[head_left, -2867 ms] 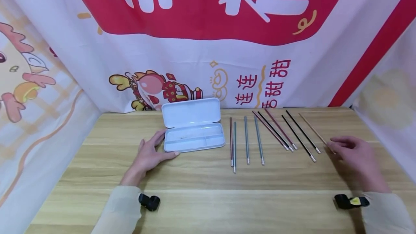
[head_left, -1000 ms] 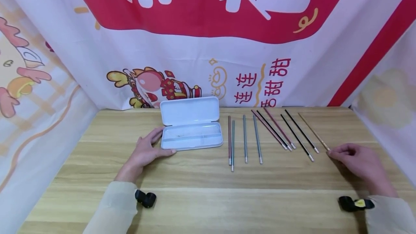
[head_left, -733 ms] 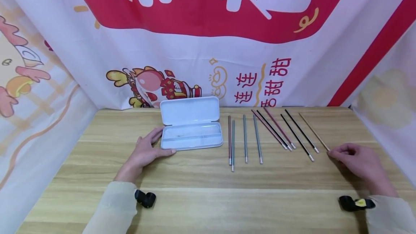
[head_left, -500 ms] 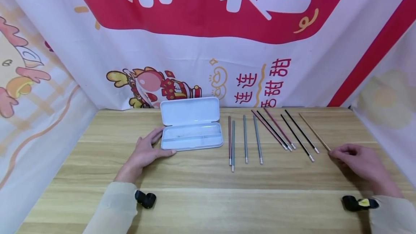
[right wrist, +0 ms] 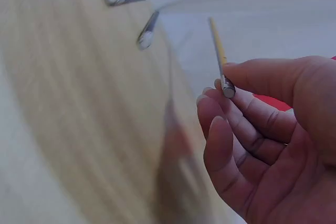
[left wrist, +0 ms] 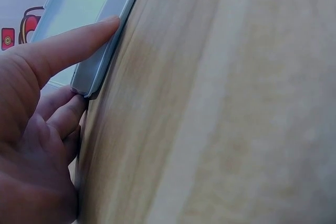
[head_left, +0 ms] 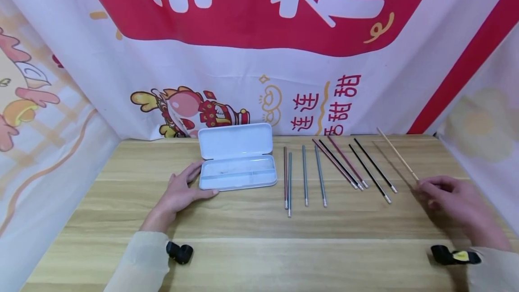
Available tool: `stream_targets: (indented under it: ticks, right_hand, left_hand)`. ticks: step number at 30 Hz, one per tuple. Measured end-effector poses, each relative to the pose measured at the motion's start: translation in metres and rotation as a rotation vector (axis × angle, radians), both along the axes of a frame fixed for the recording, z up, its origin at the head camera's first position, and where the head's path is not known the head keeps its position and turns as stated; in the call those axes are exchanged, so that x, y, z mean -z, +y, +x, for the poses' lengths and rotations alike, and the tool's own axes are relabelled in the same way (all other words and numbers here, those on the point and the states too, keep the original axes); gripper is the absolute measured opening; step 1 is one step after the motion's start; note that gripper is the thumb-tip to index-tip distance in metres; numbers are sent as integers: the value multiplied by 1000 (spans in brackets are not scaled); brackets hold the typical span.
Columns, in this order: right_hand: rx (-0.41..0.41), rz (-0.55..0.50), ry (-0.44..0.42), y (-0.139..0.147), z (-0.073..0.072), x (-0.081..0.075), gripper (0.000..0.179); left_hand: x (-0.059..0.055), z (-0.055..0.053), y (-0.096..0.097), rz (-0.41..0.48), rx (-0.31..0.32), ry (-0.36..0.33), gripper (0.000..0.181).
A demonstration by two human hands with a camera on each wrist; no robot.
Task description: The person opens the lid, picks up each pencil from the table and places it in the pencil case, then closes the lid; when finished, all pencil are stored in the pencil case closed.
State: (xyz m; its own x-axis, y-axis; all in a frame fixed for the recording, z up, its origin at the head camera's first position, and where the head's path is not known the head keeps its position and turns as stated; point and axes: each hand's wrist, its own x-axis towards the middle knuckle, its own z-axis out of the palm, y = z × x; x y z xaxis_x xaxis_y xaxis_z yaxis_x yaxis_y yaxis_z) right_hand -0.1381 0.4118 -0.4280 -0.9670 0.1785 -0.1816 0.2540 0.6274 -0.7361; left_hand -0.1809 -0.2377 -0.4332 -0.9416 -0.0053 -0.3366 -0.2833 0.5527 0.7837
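Observation:
My right hand [head_left: 450, 195] pinches the near end of a tan pencil [head_left: 399, 154] between thumb and fingertips. The pencil is lifted off the table, its shadow below it. In the right wrist view, its end [right wrist: 228, 91] pokes out by the thumb. My left hand [head_left: 180, 195] holds the left end of an open light-blue pencil case [head_left: 239, 186]. The left wrist view has the thumb [left wrist: 79, 45] along the case's front rim and the other fingers at its side. Nothing lies in the case's compartments.
Blue-grey pencils [head_left: 306, 175] and a dark red pencil [head_left: 285, 177] lie right of the case. Farther right are black pencils [head_left: 375, 164] and a mixed red and black group [head_left: 340, 163]. A printed cloth [head_left: 227, 66] hangs behind the wooden table [head_left: 284, 260].
My right hand has raised the tan pencil from the table and drawn it slightly right. The left hand stays at the case.

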Motion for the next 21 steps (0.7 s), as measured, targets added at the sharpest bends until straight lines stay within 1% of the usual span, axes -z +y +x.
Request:
stream_targets:
  ticks: [3,6,8,10,15,18,21]
  right_hand:
    - [-1,-21,62,-4,1,-6,47]
    - [-6,-61,115,-8,0,-11,34]
    - [-14,-68,137,-10,0,-14,28]
    - [-26,-51,137,-13,0,-15,30]
    - [-60,27,110,-22,-1,-17,48]
    - [-90,43,96,-31,-4,-17,50]
    - [-120,32,85,-43,-6,-19,50]
  left_hand:
    - [1,1,0,2,2,6,115]
    - [2,2,0,9,2,7,115]
    - [3,2,0,13,1,3,115]
    - [3,2,0,14,-1,-1,115]
    - [3,2,2,12,-1,1,115]
    - [2,2,2,3,0,11,113]
    - [1,1,2,-7,5,18,113]
